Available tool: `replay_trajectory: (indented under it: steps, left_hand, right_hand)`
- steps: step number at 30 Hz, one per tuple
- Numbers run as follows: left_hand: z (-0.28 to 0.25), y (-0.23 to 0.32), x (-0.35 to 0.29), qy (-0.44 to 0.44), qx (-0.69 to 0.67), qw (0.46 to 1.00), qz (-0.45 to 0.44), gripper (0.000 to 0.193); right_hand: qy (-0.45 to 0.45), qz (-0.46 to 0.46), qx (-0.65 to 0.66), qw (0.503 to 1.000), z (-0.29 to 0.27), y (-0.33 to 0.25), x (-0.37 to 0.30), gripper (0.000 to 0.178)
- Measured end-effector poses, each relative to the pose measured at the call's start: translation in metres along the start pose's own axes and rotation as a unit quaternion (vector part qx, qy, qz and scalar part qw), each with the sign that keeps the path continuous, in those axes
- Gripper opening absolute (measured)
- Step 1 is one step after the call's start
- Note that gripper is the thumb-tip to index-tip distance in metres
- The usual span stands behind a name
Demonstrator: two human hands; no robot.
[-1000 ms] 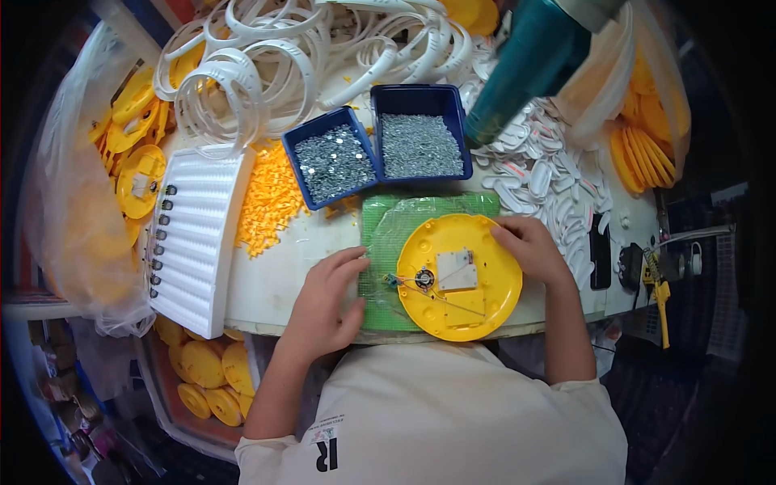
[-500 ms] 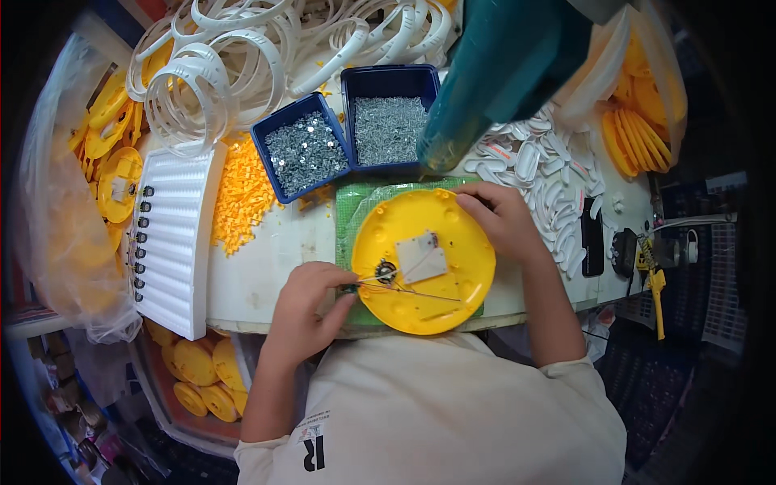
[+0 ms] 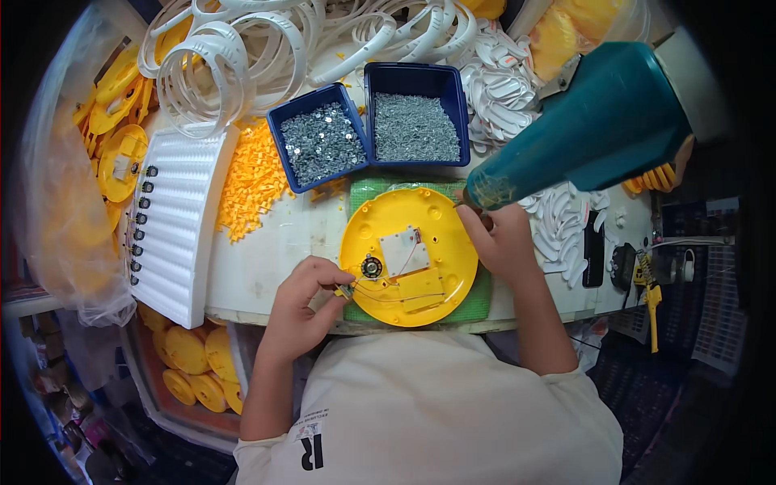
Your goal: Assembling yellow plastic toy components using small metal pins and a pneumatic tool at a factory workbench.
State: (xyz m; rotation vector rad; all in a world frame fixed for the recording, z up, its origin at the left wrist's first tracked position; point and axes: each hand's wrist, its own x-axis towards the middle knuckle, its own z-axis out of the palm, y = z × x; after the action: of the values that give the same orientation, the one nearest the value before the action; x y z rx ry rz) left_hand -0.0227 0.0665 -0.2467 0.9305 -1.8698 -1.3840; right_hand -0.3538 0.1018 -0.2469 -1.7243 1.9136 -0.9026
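A round yellow plastic base [image 3: 369, 217] lies on a green mat [image 3: 482, 301] at the bench's near edge. It carries a white square box [image 3: 404, 251], a small black speaker [image 3: 371, 267] and thin wires. At its lower left rim, my left hand [image 3: 307, 301] pinches a small wired part [image 3: 345, 291] between thumb and fingers. My right hand [image 3: 508, 241] is at the upper right rim, thumb by the edge, fingers curled. The nose of a teal power tool [image 3: 578, 121] partly covers those fingers, so what they hold is hidden.
Two blue bins [image 3: 319, 184] of small metal parts stand beyond the mat. Left are orange clips [image 3: 249, 182] and a white foam tray [image 3: 179, 234]. White rings [image 3: 212, 69] pile up behind. White curved pieces [image 3: 558, 234] and a black phone [image 3: 594, 255] lie right.
The teal tool has swung to the right, its nose now over my right hand's fingers. The yellow base lies flatter and slightly left. My left hand keeps its pinch.
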Motion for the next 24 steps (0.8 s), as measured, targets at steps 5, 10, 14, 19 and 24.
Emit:
replay_trajectory:
  steps: [5,10,14,19,24]
  left_hand:
    - [0.007,0.007,0.005,0.097,0.179,0.977,0.062,0.032]
    - [0.016,0.014,-0.003,0.145,0.179,0.973,-0.033,0.014]
    - [0.021,0.009,-0.011,0.145,0.053,0.982,-0.106,0.012]
    - [0.028,-0.003,-0.019,0.119,-0.222,0.93,-0.269,0.022]
    - [0.032,-0.008,-0.021,0.138,-0.15,0.962,-0.181,0.019]
  right_hand:
    - [0.065,-0.067,0.012,0.996,0.003,-0.019,-0.013,0.021]
    - [0.006,-0.252,-0.032,0.967,0.018,-0.071,-0.007,0.031]
    - [-0.05,-0.306,-0.036,0.95,0.045,-0.101,-0.006,0.036]
    - [-0.046,-0.343,-0.048,0.937,0.069,-0.092,-0.003,0.038]
    - [-0.098,-0.295,-0.007,0.95,0.062,-0.09,0.003,0.033]
